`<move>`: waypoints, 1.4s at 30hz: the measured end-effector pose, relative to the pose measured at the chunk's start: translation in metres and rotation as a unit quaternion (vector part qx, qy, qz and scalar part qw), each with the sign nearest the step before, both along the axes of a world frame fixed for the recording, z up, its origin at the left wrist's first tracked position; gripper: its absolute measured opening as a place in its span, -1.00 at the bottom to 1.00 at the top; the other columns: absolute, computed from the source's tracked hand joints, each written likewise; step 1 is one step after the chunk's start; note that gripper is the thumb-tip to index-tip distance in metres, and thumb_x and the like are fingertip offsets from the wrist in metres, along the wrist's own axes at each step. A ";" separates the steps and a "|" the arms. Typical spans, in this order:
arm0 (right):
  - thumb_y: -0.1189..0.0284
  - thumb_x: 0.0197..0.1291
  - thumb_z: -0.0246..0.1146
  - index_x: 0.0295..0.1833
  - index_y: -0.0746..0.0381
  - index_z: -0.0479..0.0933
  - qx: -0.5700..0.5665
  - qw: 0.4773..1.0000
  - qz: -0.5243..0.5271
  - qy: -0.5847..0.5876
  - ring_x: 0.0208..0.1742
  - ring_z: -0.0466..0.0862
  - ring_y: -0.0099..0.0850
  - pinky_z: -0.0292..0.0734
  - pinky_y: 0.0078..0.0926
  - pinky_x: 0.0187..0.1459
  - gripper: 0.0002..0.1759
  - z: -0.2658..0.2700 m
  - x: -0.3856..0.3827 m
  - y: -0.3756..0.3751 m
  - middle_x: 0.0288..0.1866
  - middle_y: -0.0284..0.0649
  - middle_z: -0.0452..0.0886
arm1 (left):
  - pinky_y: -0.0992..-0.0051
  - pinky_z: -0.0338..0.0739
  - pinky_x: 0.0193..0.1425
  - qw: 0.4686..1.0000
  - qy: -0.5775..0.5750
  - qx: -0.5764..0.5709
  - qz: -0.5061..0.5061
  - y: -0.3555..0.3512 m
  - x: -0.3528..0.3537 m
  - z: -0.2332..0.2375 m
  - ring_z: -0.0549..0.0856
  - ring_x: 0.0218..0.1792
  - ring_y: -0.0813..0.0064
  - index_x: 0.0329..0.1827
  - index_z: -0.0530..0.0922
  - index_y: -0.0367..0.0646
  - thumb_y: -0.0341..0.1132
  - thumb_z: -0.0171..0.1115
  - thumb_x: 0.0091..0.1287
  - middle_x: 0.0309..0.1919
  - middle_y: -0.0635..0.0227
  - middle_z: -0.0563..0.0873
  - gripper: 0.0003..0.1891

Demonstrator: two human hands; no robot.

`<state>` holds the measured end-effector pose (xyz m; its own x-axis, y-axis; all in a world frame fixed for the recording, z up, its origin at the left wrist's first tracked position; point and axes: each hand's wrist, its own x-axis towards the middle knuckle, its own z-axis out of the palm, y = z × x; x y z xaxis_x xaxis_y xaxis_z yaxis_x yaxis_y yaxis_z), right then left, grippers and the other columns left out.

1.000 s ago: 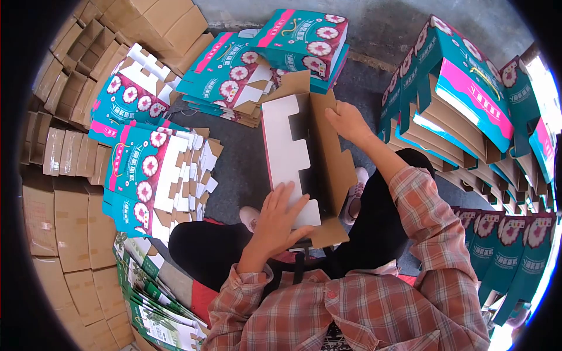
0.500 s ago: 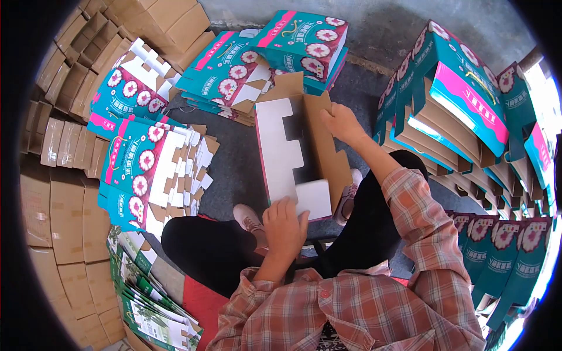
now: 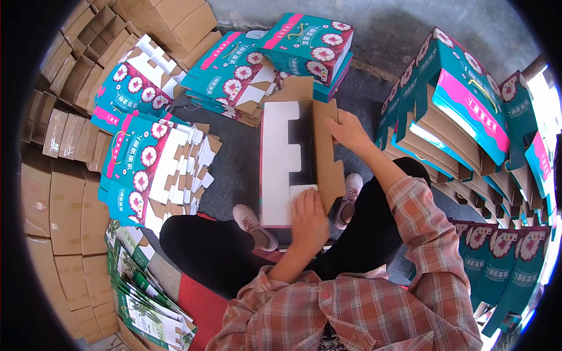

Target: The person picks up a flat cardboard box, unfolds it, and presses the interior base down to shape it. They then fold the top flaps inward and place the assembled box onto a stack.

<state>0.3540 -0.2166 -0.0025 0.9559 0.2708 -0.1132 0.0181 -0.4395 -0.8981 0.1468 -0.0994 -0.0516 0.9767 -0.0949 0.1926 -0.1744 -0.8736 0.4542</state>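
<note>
Head view: my left hand [image 3: 310,225] lies over the white flap [image 3: 303,189] at the near end of the box [image 3: 277,164], its fingers close together and blurred; whether they pinch it or only press it, I cannot tell. My right hand [image 3: 349,131] is clamped on the far part of the brown wall [image 3: 329,155], thumb and fingers around its upper edge. The two hands are apart, one at each end of the box.

The box sits in the middle of the frame, between my knees and above the floor [image 3: 234,164]. I judge it partly made up: it is opened out, with a hollow between the notched white panel and the brown wall, and the near end looks turned in. The far flap [image 3: 298,88] sticks out, so that end is not yet closed, nor are the notched edges brought together over the hollow.

Near my feet are two pale shoes [image 3: 253,225] [image 3: 352,193]. Flattened boxes [image 3: 126,155] lie piled at the left, with another pile [image 3: 234,64] at upper centre; I take these as not yet made up. Opened boxes [image 3: 474,108] stand at the right. Brown cartons [image 3: 64,216] fill the left edge, and green packs [image 3: 143,304] lie at lower left.
</note>
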 end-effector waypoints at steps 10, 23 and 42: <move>-0.32 0.26 -0.27 0.17 0.32 0.52 0.043 0.985 0.133 0.103 0.29 0.42 -0.15 0.18 -0.32 0.33 -0.06 0.003 0.017 -0.015 0.18 0.11 0.51 | 0.11 0.23 0.35 0.994 0.010 -0.019 -0.107 0.133 -0.031 0.006 0.45 0.21 0.04 0.10 0.46 -0.40 -0.48 0.11 0.10 0.14 0.04 0.51 -0.56; -0.22 0.25 -0.10 0.17 0.22 0.53 -0.190 0.927 0.297 -0.126 0.03 0.56 -0.02 0.40 -0.20 0.14 -0.23 -0.004 0.024 0.002 0.04 0.10 0.57 | 0.22 0.21 0.33 0.926 -0.015 -0.310 0.216 0.105 -0.016 0.000 0.42 0.23 -0.07 0.34 0.20 -0.47 -0.36 0.04 0.37 0.28 -0.17 0.38 -0.47; 0.13 -0.07 0.41 0.34 -0.13 0.34 -0.358 0.788 0.320 -0.386 0.36 0.31 -0.11 0.31 -0.19 0.30 -0.22 -0.015 -0.017 0.023 0.41 -0.14 0.23 | -0.02 0.03 0.44 0.986 -0.011 0.113 0.122 0.100 -0.006 -0.007 0.20 0.42 -0.02 0.34 0.29 -0.30 -0.15 0.34 0.16 0.36 -0.03 0.30 -0.28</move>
